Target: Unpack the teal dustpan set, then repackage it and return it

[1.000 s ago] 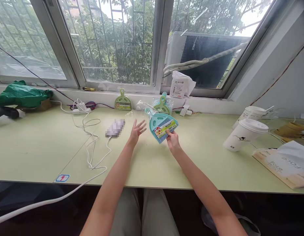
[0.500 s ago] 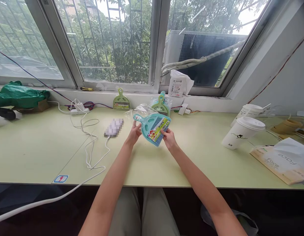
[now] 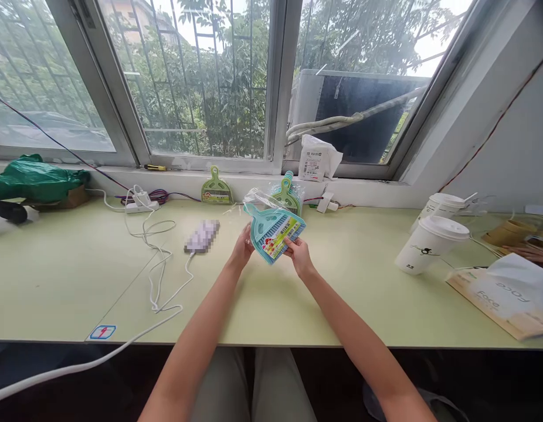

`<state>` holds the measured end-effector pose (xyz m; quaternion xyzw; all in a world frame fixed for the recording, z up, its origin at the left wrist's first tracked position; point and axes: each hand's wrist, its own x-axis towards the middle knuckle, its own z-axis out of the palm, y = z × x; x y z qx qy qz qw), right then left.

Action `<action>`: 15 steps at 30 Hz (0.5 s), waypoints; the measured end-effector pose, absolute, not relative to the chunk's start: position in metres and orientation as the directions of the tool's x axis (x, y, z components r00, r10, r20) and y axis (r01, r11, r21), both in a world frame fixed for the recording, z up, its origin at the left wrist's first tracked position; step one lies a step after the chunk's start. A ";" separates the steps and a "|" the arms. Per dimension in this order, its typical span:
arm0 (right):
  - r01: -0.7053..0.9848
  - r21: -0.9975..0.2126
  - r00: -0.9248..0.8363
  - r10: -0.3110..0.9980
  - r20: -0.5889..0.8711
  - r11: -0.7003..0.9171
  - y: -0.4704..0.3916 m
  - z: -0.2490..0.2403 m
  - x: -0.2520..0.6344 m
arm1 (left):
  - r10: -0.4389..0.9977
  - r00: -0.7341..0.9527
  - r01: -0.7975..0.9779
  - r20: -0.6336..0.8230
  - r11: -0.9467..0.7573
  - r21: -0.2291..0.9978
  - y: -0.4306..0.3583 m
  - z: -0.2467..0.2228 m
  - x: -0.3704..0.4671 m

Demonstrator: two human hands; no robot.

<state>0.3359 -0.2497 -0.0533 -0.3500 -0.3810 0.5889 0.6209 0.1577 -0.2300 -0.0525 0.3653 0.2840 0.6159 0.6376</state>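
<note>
Dustpan (image 3: 274, 231) in turquoise, tilted, is held up over the table (image 3: 350, 293), handle pointing up and left. The right hand (image 3: 300, 254) pinches its lower right edge between thumb and fingers. The left hand (image 3: 244, 247) is at its left side, fingers partly hidden; I cannot tell whether it grips. Wrapped dustpans (image 3: 287, 192) stand behind.

Left fingers (image 3: 245, 235) partly hidden behind dustpan set (image 3: 275, 230), pixelated device (image 3: 202, 237)

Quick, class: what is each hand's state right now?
Left hand: at the left edge of the turquoise dustpan, fingers partly hidden; grip unclear.
Right hand: closed, holding the dustpan's lower right edge.
</note>
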 end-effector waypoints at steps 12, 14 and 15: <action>-0.503 -0.852 0.147 0.986 0.079 0.143 -0.249 -0.058 0.332 | 0.977 0.204 -0.346 0.056 0.019 0.938 -0.249 -0.052 0.186; -0.500 -0.852 0.164 0.983 0.082 0.155 -0.247 -0.057 0.336 | 0.962 0.268 -0.337 0.050 0.045 0.940 -0.253 -0.050 0.190; -0.507 -0.847 0.170 0.982 0.085 0.162 -0.246 -0.055 0.339 | 0.952 0.303 -0.351 0.054 0.059 0.934 -0.254 -0.049 0.191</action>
